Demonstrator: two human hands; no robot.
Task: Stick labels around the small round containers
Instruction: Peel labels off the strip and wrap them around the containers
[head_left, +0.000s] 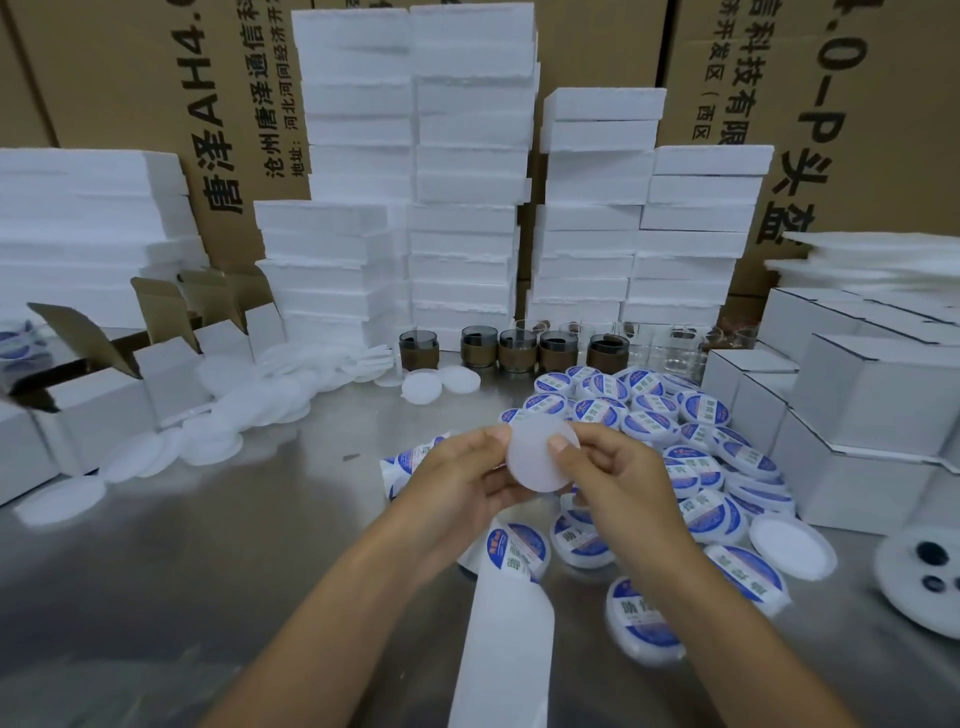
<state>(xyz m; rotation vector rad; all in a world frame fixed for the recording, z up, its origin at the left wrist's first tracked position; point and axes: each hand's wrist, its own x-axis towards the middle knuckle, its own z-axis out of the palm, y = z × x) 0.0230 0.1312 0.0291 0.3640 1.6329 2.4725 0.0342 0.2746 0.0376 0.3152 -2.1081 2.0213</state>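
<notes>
A plain white round container (540, 453) is held up over the steel table (218, 545), pinched between both hands — the left hand (457, 483) is curled around its left edge with the thumb pressed on the rim, and the right hand (608, 473) is closed on the right edge, thumb laid flat across the face. No label is seen on the face that is shown, so the step in hand is judged to be the readying of a bare container for its sticker. Just below the wrists, a long strip of label backing (501, 639) is draped toward the camera, with one blue-and-white label (517, 548) at its upper end; a second stretch of labels (410, 460) is tucked behind the left hand. What is called for next, it is judged, is for one hand to be freed, a label to be peeled from the strip and pressed squarely on. To the right, a heap of labelled containers (649, 415) is spread, and to the left a scatter of unlabelled ones (218, 421) is waiting. What is hidden — the container's far side and the fingers behind it, so whether a label is already held there cannot be told. The strip's lower end is cut off by the frame, and the dark glass cups (514, 351) at the back are too small to be made out.
</notes>
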